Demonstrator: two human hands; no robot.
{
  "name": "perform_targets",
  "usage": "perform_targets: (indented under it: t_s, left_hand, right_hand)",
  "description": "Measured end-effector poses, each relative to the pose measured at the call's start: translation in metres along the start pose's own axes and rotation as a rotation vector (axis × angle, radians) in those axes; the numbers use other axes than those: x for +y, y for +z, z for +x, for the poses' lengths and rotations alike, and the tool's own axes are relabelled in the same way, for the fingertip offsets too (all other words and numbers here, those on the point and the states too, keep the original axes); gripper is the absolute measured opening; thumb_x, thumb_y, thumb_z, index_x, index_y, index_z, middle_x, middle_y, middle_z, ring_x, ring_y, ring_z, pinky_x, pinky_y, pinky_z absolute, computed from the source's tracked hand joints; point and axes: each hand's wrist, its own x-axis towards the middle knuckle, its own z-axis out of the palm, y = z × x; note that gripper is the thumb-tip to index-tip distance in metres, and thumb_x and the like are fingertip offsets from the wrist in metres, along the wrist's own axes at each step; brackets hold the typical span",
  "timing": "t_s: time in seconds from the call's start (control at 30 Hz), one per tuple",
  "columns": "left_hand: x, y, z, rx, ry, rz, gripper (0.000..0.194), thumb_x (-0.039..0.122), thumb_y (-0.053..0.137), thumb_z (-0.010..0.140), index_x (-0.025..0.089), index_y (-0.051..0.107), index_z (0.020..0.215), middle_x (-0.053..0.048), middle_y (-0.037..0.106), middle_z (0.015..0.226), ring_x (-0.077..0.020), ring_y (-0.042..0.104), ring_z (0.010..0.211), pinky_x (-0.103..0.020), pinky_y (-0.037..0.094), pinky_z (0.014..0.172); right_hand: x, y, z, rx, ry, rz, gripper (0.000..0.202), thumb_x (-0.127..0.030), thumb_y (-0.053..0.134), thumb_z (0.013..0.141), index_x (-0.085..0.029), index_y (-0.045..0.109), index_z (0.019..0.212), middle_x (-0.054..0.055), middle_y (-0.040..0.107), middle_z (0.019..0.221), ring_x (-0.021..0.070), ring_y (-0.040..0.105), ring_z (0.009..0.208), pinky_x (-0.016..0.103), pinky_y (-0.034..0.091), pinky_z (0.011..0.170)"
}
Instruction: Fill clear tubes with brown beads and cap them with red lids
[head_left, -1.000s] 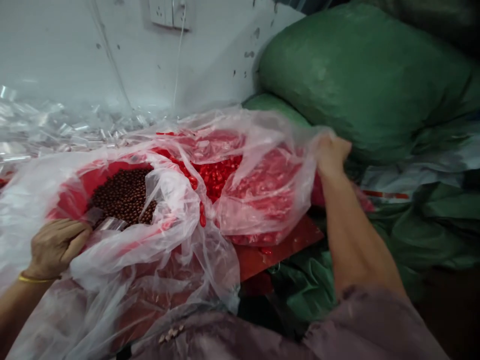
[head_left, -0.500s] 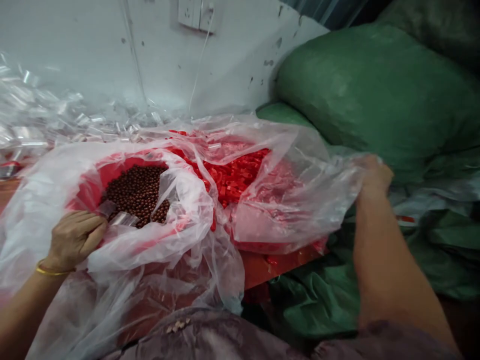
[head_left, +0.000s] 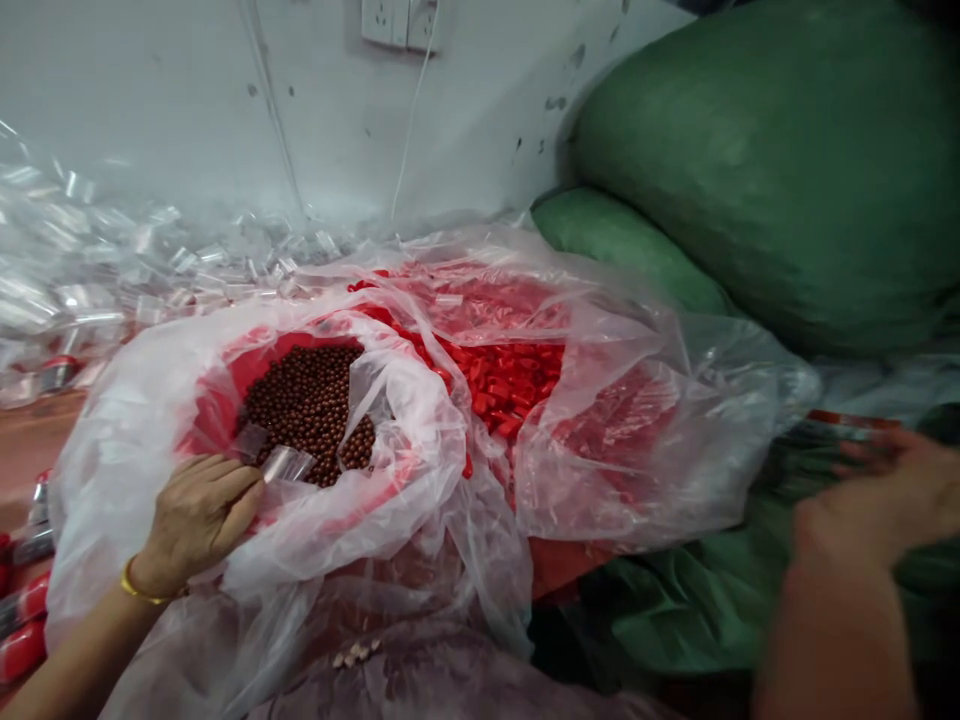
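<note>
My left hand (head_left: 202, 515), a yellow bangle on its wrist, is closed at the near-left rim of a plastic-lined red basin (head_left: 259, 370). Its fingers are curled over the whitish plastic bag (head_left: 405, 400). Small brown balls (head_left: 307, 405) fill the basin, and a clear plastic tube (head_left: 287, 465) lies on them by my fingertips. To the right, a clear plastic bag (head_left: 645, 490) spreads over a heap of small red plastic pieces (head_left: 510, 380). Smeared by motion, my right hand (head_left: 877, 490) is at the far right, near an orange-red strip (head_left: 851, 419); its grip is unclear.
Many clear plastic tubes (head_left: 82, 300) are piled at the back left against the wall (head_left: 172, 110). Red-capped tubes (head_left: 22, 620) lie at the left edge. Large green sacks (head_left: 772, 170) rise at the right, with crumpled green sacking (head_left: 675, 620) below. A cord hangs from a wall socket (head_left: 397, 22).
My right hand has let go of the clear bag's right edge and moved right and down. The bag has sagged. My left hand stays at the basin rim while the view has shifted left.
</note>
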Motion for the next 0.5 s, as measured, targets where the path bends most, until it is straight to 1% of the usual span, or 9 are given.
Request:
perform_targets:
  t_s: [0.03,0.07,0.1,0.17,0.2,0.23,0.37,0.43,0.5]
  left_hand:
    - [-0.001,0.0,0.0,-0.011,0.022,0.0,0.032,0.024,0.045,0.087,0.02,0.062,0.061,0.002,0.059,0.057,-0.0119,0.051,0.055,-0.027,0.04,0.061]
    - [-0.001,-0.001,0.001,-0.03,0.049,0.0,0.031,0.023,0.046,0.087,0.019,0.062,0.061,0.001,0.059,0.057,-0.0124,0.051,0.055,-0.028,0.04,0.061]
    - [-0.002,-0.002,0.001,-0.054,0.072,-0.001,0.03,0.022,0.046,0.087,0.019,0.062,0.062,0.001,0.059,0.057,-0.013,0.05,0.056,-0.029,0.04,0.061]
    - [-0.002,-0.003,0.002,-0.077,0.069,0.002,0.03,0.022,0.046,0.087,0.019,0.06,0.06,0.0,0.056,0.055,-0.0137,0.049,0.056,-0.03,0.038,0.061]
    - [-0.001,-0.005,0.002,-0.088,0.068,-0.008,0.032,0.022,0.046,0.087,0.019,0.059,0.058,0.0,0.055,0.054,-0.0137,0.048,0.055,-0.03,0.037,0.061]
    - [0.0,-0.006,0.003,-0.092,0.066,-0.024,0.033,0.022,0.045,0.087,0.019,0.058,0.057,0.0,0.053,0.054,-0.0135,0.047,0.055,-0.03,0.036,0.06]
    - [0.006,-0.012,0.002,-0.157,0.05,-0.118,0.036,0.023,0.042,0.09,0.018,0.055,0.056,-0.001,0.053,0.056,-0.0131,0.046,0.058,-0.029,0.035,0.063]
    - [0.009,-0.017,-0.001,-0.195,0.038,-0.163,0.035,0.024,0.043,0.089,0.017,0.054,0.056,-0.001,0.054,0.057,-0.0129,0.046,0.058,-0.029,0.035,0.063]
    - [0.011,-0.023,-0.004,-0.224,0.0,-0.215,0.034,0.024,0.044,0.089,0.017,0.054,0.058,-0.001,0.055,0.058,-0.0129,0.047,0.06,-0.028,0.037,0.065]
  right_hand:
    - [-0.015,0.001,-0.007,0.046,0.007,0.054,0.042,-0.035,0.027,0.089,-0.018,0.065,0.083,0.014,0.064,0.078,0.0258,0.064,0.065,0.042,0.05,0.057]
    - [-0.032,0.003,-0.018,-0.051,-0.083,0.111,0.036,-0.036,0.035,0.086,-0.017,0.065,0.081,0.012,0.064,0.073,0.0245,0.063,0.063,0.041,0.051,0.06]
    - [-0.051,0.008,-0.032,-0.246,-0.209,0.126,0.03,-0.039,0.044,0.083,-0.017,0.066,0.082,0.011,0.066,0.074,0.0239,0.064,0.065,0.04,0.052,0.064]
    - [-0.09,0.026,-0.069,-0.726,-0.389,0.095,0.029,-0.042,0.052,0.08,-0.019,0.066,0.089,0.009,0.07,0.081,0.0219,0.064,0.068,0.036,0.051,0.066]
    - [-0.108,0.04,-0.088,-0.918,-0.431,0.039,0.032,-0.044,0.052,0.081,-0.02,0.066,0.097,0.008,0.071,0.087,0.0211,0.065,0.071,0.035,0.051,0.068]
    - [-0.123,0.055,-0.106,-1.026,-0.473,-0.05,0.035,-0.046,0.051,0.082,-0.021,0.065,0.103,0.007,0.071,0.093,0.0208,0.065,0.072,0.034,0.05,0.069]
    - [-0.156,0.115,-0.148,-1.04,-0.542,-0.4,0.042,-0.047,0.046,0.086,-0.017,0.061,0.112,0.014,0.069,0.103,0.0274,0.065,0.093,0.036,0.048,0.074]
    - [-0.16,0.135,-0.153,-1.089,-0.557,-0.548,0.043,-0.044,0.046,0.086,-0.015,0.06,0.114,0.018,0.068,0.104,0.03,0.064,0.096,0.036,0.047,0.072]
    - [-0.157,0.145,-0.154,-1.134,-0.554,-0.645,0.042,-0.04,0.046,0.086,-0.014,0.059,0.116,0.019,0.068,0.104,0.0307,0.064,0.094,0.036,0.046,0.07]
